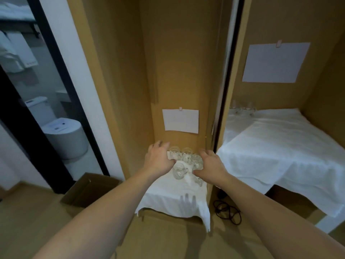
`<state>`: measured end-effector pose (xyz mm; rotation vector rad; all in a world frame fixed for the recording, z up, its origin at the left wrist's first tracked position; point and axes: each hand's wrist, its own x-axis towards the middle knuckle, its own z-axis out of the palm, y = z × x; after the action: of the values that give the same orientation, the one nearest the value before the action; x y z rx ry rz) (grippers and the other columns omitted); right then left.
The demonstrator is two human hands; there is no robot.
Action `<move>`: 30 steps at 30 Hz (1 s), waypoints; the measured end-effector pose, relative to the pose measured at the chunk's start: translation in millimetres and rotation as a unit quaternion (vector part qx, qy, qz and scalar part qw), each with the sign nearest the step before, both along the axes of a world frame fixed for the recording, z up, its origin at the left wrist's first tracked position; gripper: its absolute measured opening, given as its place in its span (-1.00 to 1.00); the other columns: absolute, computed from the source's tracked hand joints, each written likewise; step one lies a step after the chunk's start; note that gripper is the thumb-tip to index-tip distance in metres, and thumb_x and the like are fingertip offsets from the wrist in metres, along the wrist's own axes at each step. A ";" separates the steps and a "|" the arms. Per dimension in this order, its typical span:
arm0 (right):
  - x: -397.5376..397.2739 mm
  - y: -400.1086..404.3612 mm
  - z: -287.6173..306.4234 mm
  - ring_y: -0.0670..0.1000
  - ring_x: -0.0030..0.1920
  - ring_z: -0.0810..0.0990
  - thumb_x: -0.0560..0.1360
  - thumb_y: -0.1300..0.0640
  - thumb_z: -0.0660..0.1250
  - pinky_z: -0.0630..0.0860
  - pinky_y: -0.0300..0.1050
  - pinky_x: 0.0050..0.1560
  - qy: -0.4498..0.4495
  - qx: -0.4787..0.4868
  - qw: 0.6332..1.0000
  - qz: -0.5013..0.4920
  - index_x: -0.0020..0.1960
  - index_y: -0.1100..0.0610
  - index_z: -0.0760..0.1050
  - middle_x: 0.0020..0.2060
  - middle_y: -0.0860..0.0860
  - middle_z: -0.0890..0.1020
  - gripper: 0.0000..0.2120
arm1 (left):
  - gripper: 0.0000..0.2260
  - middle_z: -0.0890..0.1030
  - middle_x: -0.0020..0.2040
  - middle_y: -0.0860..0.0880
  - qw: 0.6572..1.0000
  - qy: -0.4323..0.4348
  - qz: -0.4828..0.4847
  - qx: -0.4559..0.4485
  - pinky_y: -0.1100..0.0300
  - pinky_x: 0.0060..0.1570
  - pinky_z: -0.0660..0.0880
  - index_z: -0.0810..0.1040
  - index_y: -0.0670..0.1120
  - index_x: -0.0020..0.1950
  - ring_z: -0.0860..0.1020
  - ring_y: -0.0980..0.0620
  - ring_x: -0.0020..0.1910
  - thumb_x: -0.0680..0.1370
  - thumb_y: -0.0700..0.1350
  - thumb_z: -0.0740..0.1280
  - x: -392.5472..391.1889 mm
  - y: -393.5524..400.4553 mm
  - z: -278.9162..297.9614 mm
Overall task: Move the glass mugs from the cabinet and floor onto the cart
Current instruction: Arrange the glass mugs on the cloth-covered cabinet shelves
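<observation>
Several clear glass mugs stand clustered on a white cloth that covers a low shelf in the narrow left bay of a wooden cabinet. My left hand hovers with spread fingers over the left side of the cluster, its thumb beside a mug. On the right side of the cluster is my right hand, fingers extended, thumb close to a front mug. Neither hand plainly grips a mug. More glassware stands at the back of the right bay. No cart is in view.
The right bay holds a higher shelf under a white cloth. Paper sheets are clipped to the cabinet's back walls. A black cable lies on the floor below. An open cardboard box sits left, beside a bathroom doorway.
</observation>
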<state>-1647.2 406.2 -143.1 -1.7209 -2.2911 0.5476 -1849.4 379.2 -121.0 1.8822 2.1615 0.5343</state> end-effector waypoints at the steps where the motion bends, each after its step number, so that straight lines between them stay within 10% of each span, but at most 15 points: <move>1: -13.1 1.5 -3.1 0.20 0.42 0.31 0.44 -0.07 0.44 0.37 0.03 0.37 0.003 -0.004 1.000 -0.002 0.56 -0.01 0.16 0.45 0.12 0.30 -0.21 | -0.33 0.22 0.57 -0.11 1.000 0.000 0.000 -0.002 -0.11 0.45 0.26 0.24 0.02 0.56 0.18 -0.20 0.52 0.51 0.08 0.42 -14.5 1.9 -3.1; 30: -145.4 153.7 -127.3 0.17 0.45 0.33 0.42 -0.12 0.47 0.35 0.00 0.42 -0.021 -0.142 0.990 -0.008 0.59 0.01 0.17 0.49 0.10 0.32 -0.15 | -0.31 0.39 0.45 -0.07 0.986 -0.108 0.035 -0.124 0.02 0.32 0.42 0.33 0.03 0.52 0.37 -0.13 0.40 0.45 0.14 0.47 -162.3 155.4 -127.1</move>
<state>-1792.6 559.9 -270.4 -1.8893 -2.3162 0.8812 -2011.7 534.6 -248.1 1.5491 2.0521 0.4361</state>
